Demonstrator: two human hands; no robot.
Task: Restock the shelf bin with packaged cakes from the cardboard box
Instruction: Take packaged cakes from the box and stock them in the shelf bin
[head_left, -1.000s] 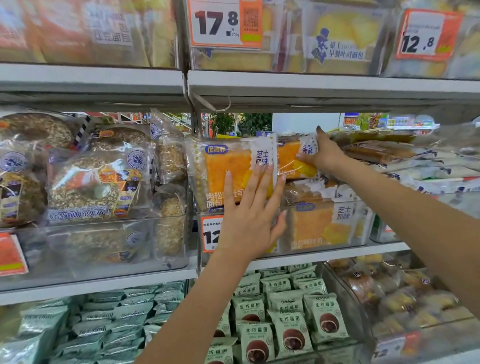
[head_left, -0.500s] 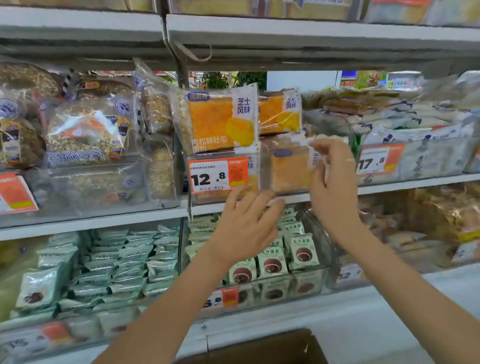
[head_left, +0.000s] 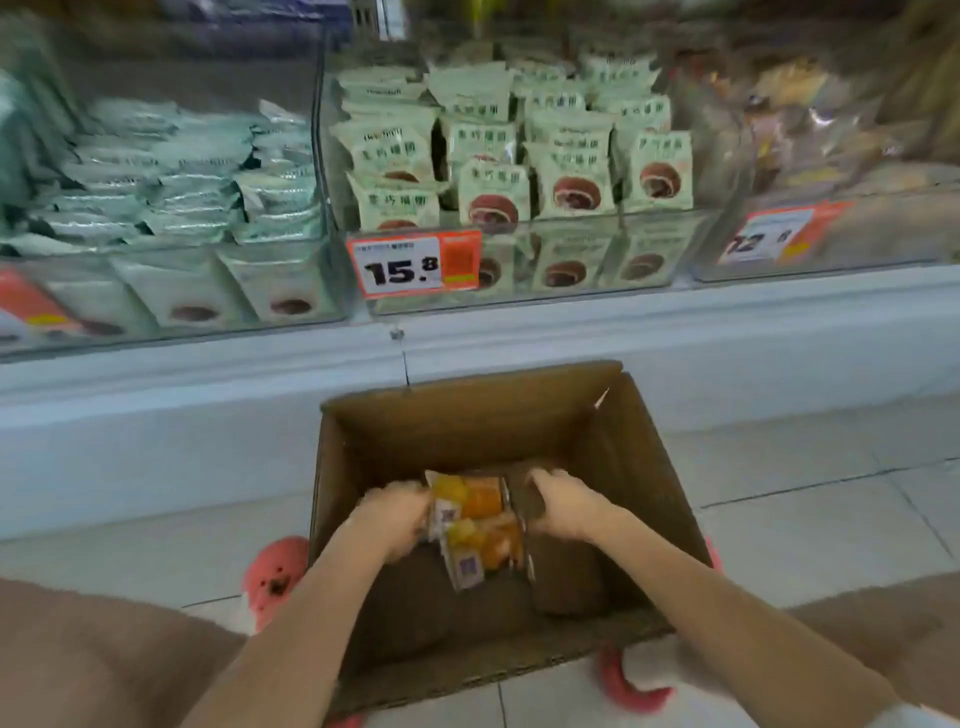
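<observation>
An open cardboard box (head_left: 644, 467) stands on the floor below me. Two packaged cakes, orange with white labels, lie inside: the upper cake (head_left: 475, 499) and the lower cake (head_left: 488, 548). My left hand (head_left: 395, 512) is down in the box and its fingers curl round the left edge of the upper cake. My right hand (head_left: 563, 501) sits at the right edge of the cakes with fingers curled. Blur hides whether it holds one. The bin of orange cakes higher up is out of view.
Clear bins line the low shelf: pale green chocolate-cake packs (head_left: 493, 171) behind a 15.8 price tag (head_left: 413, 265), silvery packs (head_left: 171, 176) at left, bagged bread (head_left: 810, 124) at right. Pink shoes (head_left: 275, 571) flank the box on the tiled floor (head_left: 831, 509).
My view dropped from the upper shelf to the floor. Both hands left the orange cake bin and went down into the cardboard box, the left one taking hold of a cake.
</observation>
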